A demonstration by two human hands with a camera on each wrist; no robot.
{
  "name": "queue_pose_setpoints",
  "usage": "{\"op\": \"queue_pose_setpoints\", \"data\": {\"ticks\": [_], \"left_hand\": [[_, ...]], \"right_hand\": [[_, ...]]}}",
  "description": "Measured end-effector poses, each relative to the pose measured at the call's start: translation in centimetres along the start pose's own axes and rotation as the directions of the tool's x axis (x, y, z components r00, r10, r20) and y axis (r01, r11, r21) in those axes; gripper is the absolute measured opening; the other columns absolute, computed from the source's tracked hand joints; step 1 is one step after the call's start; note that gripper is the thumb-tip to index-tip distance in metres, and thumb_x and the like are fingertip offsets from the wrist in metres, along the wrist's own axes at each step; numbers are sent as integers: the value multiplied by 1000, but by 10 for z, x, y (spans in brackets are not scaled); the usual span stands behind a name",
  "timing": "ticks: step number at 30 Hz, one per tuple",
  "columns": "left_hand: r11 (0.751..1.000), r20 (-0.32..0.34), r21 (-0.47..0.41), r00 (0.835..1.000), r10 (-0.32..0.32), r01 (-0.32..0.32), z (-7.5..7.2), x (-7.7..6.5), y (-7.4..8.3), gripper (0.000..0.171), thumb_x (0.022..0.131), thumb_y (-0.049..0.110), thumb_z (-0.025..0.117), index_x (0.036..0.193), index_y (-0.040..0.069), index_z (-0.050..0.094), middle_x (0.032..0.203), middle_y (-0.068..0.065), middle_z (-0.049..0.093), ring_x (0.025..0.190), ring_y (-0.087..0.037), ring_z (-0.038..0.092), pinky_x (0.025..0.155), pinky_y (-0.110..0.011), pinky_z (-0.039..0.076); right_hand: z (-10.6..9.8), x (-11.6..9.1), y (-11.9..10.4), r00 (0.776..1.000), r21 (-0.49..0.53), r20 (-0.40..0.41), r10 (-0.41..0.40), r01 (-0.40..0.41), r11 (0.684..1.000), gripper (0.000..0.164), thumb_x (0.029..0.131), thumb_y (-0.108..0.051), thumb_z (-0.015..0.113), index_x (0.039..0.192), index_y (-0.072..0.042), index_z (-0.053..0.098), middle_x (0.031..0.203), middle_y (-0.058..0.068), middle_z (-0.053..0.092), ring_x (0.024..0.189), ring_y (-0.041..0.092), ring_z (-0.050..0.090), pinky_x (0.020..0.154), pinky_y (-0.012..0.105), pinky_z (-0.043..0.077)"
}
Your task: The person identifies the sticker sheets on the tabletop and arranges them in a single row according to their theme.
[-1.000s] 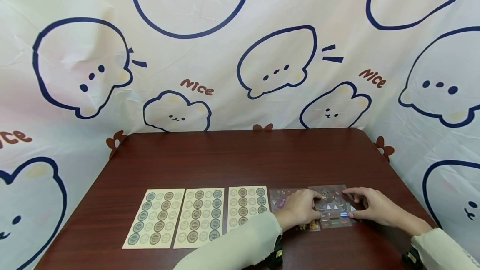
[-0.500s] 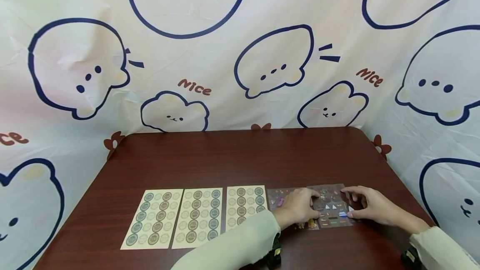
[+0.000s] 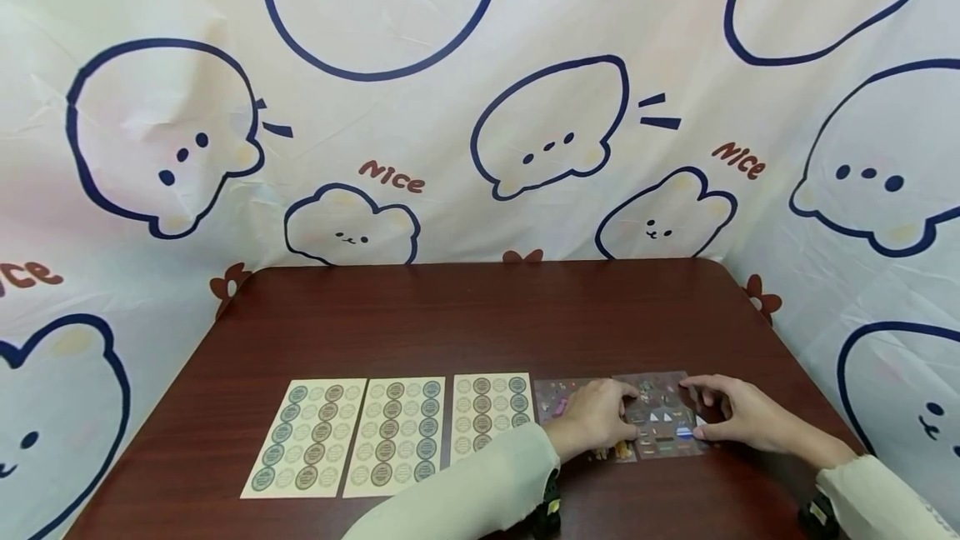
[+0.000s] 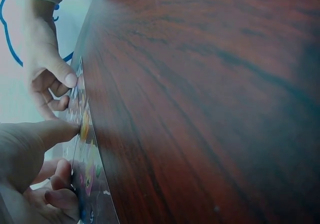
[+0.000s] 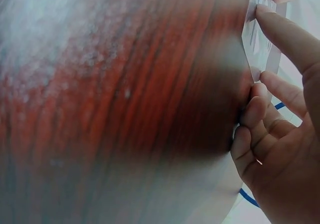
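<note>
Two clear sticker sheets lie side by side on the dark wood table (image 3: 487, 315). My left hand (image 3: 596, 415) rests over the left sheet (image 3: 550, 392), its thumb and forefinger touching near the seam between the two. Small coloured pictures show on the right sheet (image 3: 663, 398). At that sheet's right edge is my right hand (image 3: 750, 415), forefinger at the upper corner and thumb lower down, spread apart. In the right wrist view, the right hand's (image 5: 280, 154) other fingers curl loosely by the tabletop. The left palm covers much of the left sheet.
Left of the clear sheets lie three cream sheets in a row, the left one (image 3: 303, 440), the middle one (image 3: 396, 440) and the right one (image 3: 491, 407), printed with round labels. My left sleeve (image 3: 465, 490) overlaps the nearer ends. A cartoon-print cloth (image 3: 450, 107) hangs behind the table.
Both hands stay in nearly the same place at the sheets' edges. The head view shifts slightly; the sheets show no clear movement on the table.
</note>
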State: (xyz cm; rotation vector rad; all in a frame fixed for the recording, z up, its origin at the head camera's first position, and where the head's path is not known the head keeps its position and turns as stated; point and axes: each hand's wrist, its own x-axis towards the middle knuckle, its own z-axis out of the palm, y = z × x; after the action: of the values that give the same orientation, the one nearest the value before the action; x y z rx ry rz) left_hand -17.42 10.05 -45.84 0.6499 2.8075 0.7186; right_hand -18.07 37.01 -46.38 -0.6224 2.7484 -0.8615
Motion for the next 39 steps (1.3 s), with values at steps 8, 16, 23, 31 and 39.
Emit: {"op": "queue_pose_setpoints", "data": {"ticks": [8,16,23,31,39], "left_hand": [[1000,3,4,1000,4,-4,2,0,0,51,83,34,82,132,35,66,69,18,51,59,1,46,52,-19,38],[1000,-1,-3,1000,4,-4,3,-1,-1,51,83,31,82,132,34,66,66,18,50,56,1,45,49,-19,37],[1000,-1,7,1000,6,-6,4,-1,0,52,84,30,81,133,33,66,64,17,50,55,1,46,49,-18,37],[1000,-9,29,1000,5,-5,4,-1,0,52,83,32,81,132,33,66,65,19,50,56,2,46,51,-18,37],[999,-18,39,1000,-10,11,2,-1,2,50,82,32,81,130,36,67,66,20,50,58,2,44,52,-18,37]], "right_hand": [[2,-2,0,1000,10,2,15,-15,1000,64,81,-32,85,132,-3,60,90,2,50,62,1,39,54,23,37],[2,-2,-3,1000,16,10,23,-23,1000,64,81,-31,85,132,-2,60,90,3,50,61,1,39,54,23,38],[2,-2,-2,1000,18,11,22,-22,1000,64,81,-32,85,132,-2,60,91,3,51,61,1,39,53,23,38],[1,-1,-3,999,15,17,27,-27,1000,65,81,-33,85,132,-2,60,91,3,51,60,1,39,53,23,38],[0,-1,-3,1000,18,15,23,-23,1000,64,81,-32,84,132,-2,60,91,3,51,60,1,38,53,23,38]]}}
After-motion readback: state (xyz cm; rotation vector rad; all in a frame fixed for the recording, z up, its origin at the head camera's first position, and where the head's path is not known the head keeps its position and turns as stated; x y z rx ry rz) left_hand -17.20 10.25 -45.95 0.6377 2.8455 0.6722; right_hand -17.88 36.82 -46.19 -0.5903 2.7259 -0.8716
